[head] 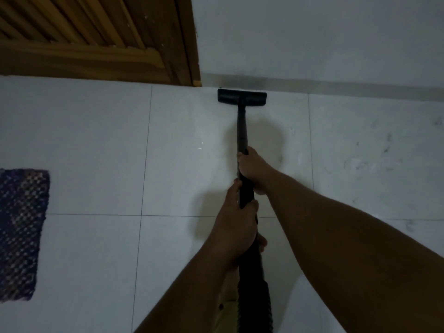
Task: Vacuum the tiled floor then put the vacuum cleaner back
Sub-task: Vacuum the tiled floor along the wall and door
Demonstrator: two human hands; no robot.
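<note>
The tiled floor (101,150) is dim, and the vacuum cleaner's body is cut off below the frame, only its ribbed hose (254,306) showing. Its wand (242,131) runs to the floor head (242,98), which lies flat just beside the wall (312,37). The right hand (252,168) has a closed grip on the wand, ahead of the left hand (236,224), also wrapped tight around it.

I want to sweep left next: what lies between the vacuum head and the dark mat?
Only bare tiled floor separates the vacuum head from the dark mat in the head view.
</note>
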